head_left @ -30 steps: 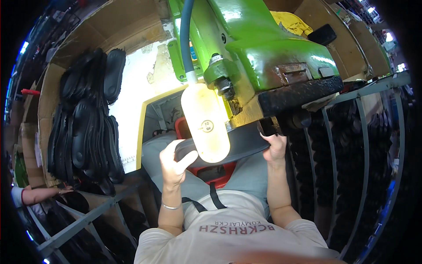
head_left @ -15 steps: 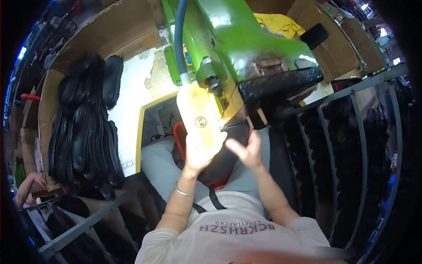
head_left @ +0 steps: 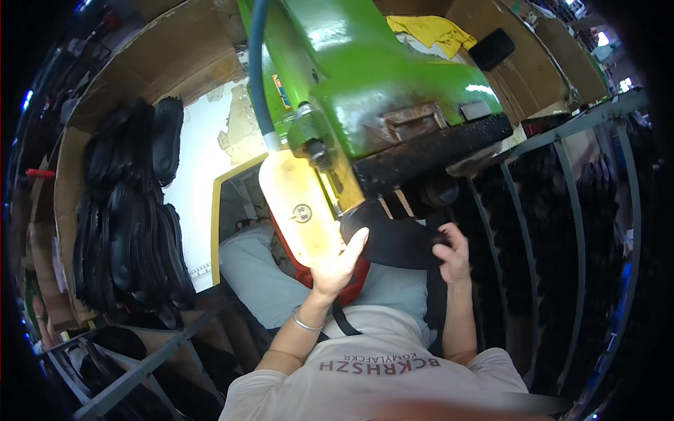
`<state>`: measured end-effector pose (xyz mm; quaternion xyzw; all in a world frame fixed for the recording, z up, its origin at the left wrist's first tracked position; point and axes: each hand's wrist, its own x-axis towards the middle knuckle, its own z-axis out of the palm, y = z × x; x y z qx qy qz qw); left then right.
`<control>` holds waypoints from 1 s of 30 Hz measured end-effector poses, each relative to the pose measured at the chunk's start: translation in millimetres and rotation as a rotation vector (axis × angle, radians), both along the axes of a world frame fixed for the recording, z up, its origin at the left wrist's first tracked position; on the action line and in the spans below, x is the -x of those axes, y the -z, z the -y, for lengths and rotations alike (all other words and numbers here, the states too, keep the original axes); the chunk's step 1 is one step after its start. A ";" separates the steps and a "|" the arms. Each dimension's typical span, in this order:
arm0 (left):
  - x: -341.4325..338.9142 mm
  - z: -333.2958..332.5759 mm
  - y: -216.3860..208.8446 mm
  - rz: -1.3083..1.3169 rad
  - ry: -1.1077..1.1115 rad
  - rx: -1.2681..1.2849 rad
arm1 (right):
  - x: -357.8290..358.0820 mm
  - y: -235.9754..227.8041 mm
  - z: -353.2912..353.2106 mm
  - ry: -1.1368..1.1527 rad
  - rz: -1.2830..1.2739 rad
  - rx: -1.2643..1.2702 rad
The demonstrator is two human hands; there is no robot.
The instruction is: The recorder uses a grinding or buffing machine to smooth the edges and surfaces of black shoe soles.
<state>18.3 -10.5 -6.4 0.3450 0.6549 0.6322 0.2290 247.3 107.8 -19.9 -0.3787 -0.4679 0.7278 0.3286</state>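
A black shoe sole (head_left: 400, 242) lies crosswise under the dark front of a green machine (head_left: 407, 91). My right hand (head_left: 454, 254) pinches its right end with bent fingers. At the sole's left end is my left hand (head_left: 338, 270), its thumb stretched up over the edge; its other fingers are largely hidden. Beside that thumb, a pale yellow rounded plate (head_left: 298, 203) with a small round mark hangs next to the machine, brightly lit. The lower end of this plate meets my left hand. Small metal parts (head_left: 397, 205) of the machine stand right at the sole's far edge.
Black soles (head_left: 133, 224) are stacked on the white tabletop (head_left: 205, 133) at left, inside cardboard walls (head_left: 161, 59). A blue hose (head_left: 258, 70) runs down to the pale plate. Metal racks (head_left: 516, 217) with dark pieces flank me. A yellow cloth (head_left: 432, 31) lies behind the machine.
My right hand has moved right and closed on the sole's right end; before, it was open near my left hand. More of the sole now shows. My view has shifted slightly.
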 end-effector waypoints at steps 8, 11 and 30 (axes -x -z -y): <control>23.4 -16.2 7.1 0.066 0.134 -0.074 | 34.0 47.1 83.6 -0.385 -0.054 0.210; 23.8 -2.1 9.8 0.414 0.160 -0.224 | 23.1 41.2 89.5 -0.386 -0.095 0.198; 48.1 8.3 -10.4 0.187 0.119 -0.176 | 82.9 -56.4 -63.7 0.079 -0.198 -0.233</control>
